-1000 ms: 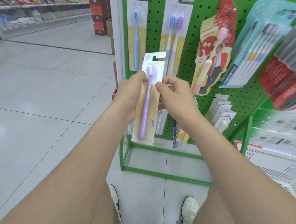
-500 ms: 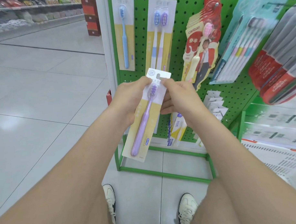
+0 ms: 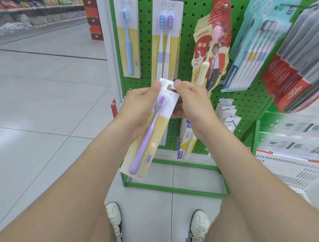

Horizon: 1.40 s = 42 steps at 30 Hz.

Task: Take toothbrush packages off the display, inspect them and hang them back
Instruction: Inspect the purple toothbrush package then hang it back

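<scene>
A purple toothbrush package [image 3: 152, 133], white and yellow card with a hang hole at its top, tilts in front of the green pegboard display [image 3: 191, 16]. My left hand [image 3: 140, 107] pinches its upper left edge with the thumb on the front. My right hand [image 3: 190, 99] pinches the upper right corner beside the hang hole. The card's lower end points down and left. Above it hang a blue toothbrush package [image 3: 127, 38] and a twin-brush package [image 3: 165, 39].
Red canban packages [image 3: 212, 52], a multi-brush pack [image 3: 257, 45] and Colgate packs [image 3: 294, 67] hang to the right. Smaller white items [image 3: 227, 111] hang lower down. The green stand base [image 3: 175, 188] sits on the tiled floor by my shoes [image 3: 114, 223]. A white basket [image 3: 292, 172] stands right.
The package has tilted further, its bottom swinging left, and both thumbs moved up to its top corners. The view has drifted, so the display sits a little lower and left.
</scene>
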Each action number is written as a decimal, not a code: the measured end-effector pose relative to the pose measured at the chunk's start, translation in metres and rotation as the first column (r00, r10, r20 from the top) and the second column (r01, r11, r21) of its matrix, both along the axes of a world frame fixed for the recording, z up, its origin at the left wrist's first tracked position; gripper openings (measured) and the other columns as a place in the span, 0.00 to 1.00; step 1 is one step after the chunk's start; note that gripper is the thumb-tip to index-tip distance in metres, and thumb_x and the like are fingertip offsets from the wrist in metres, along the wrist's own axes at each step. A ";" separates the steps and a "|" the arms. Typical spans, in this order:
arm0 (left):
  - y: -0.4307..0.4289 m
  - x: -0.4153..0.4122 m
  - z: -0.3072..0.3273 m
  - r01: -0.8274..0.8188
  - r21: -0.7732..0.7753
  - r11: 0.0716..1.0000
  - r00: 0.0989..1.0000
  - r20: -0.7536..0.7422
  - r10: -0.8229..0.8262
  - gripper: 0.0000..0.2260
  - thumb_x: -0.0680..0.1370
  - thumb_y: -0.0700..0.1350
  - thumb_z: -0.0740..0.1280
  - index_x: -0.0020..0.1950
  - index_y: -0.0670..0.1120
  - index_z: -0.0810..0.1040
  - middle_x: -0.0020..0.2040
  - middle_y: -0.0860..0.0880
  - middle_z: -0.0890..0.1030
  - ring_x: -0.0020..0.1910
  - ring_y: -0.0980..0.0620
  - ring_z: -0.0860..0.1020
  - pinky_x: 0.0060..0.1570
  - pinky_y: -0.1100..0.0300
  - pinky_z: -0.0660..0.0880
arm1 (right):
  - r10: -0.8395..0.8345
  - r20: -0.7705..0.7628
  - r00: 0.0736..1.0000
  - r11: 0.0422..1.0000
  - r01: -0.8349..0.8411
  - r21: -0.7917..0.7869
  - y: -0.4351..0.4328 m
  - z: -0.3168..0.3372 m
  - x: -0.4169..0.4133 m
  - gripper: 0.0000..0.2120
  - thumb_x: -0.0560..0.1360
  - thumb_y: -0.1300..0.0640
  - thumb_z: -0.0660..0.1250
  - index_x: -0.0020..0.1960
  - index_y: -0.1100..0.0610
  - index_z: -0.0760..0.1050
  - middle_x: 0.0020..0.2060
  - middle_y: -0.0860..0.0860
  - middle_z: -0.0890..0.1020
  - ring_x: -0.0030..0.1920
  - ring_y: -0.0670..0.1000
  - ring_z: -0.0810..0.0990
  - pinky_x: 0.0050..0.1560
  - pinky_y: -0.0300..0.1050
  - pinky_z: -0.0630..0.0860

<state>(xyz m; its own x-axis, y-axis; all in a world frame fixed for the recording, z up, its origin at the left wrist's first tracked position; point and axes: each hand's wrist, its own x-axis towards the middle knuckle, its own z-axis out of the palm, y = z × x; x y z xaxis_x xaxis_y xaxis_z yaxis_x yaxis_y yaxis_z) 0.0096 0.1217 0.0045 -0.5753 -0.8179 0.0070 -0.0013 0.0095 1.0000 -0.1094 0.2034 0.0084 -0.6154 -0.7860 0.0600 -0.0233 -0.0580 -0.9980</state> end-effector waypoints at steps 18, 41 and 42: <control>-0.014 0.014 0.006 -0.032 -0.026 0.999 0.999 -0.006 0.032 0.12 0.81 0.41 0.67 0.55 0.31 0.81 0.55 0.34 0.85 0.42 0.45 0.82 0.43 0.53 0.83 | 0.138 -0.143 0.980 0.989 -0.129 0.073 0.007 -0.001 0.001 0.06 0.82 0.64 0.68 0.55 0.60 0.83 0.42 0.61 0.89 0.38 0.58 0.88 0.39 0.49 0.85; -0.015 0.026 0.003 -0.016 -0.131 0.991 0.994 0.108 0.030 0.10 0.83 0.36 0.67 0.50 0.41 0.88 0.44 0.42 0.89 0.44 0.37 0.88 0.45 0.47 0.86 | 0.181 -0.168 0.969 0.974 -0.152 0.170 0.000 -0.006 0.008 0.11 0.82 0.55 0.73 0.55 0.63 0.81 0.35 0.53 0.87 0.34 0.52 0.87 0.36 0.50 0.86; -0.014 0.026 0.004 -0.020 -0.128 0.992 0.993 0.112 0.034 0.10 0.83 0.36 0.67 0.50 0.41 0.88 0.44 0.42 0.89 0.44 0.38 0.88 0.45 0.47 0.86 | 0.174 -0.177 0.969 0.975 -0.144 0.170 -0.001 -0.006 0.008 0.11 0.82 0.54 0.73 0.55 0.63 0.81 0.34 0.53 0.87 0.34 0.52 0.87 0.37 0.51 0.86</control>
